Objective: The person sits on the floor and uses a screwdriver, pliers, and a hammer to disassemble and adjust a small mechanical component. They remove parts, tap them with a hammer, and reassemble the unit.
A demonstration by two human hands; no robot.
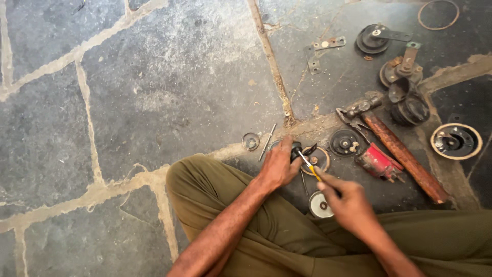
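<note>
On the stone floor point(154, 77), the left hand point(279, 164) gripped a small black part point(295, 151) over a round metal housing point(318, 158). At its four o'clock, the right hand point(348, 202) pinched a yellow-handled screwdriver point(309, 166), tip at the part; disassembly looked midway, with loose discs point(344, 142) at two o'clock.

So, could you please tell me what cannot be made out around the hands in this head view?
- Small black part under the left hand: mostly covered by its fingers.
- Yellow-handled screwdriver: its handle end is hidden in the right hand; its tip is too small to make out.
- Round silver disc: partly behind the right hand.
- Thin metal ring: cut off by the top edge.
</note>
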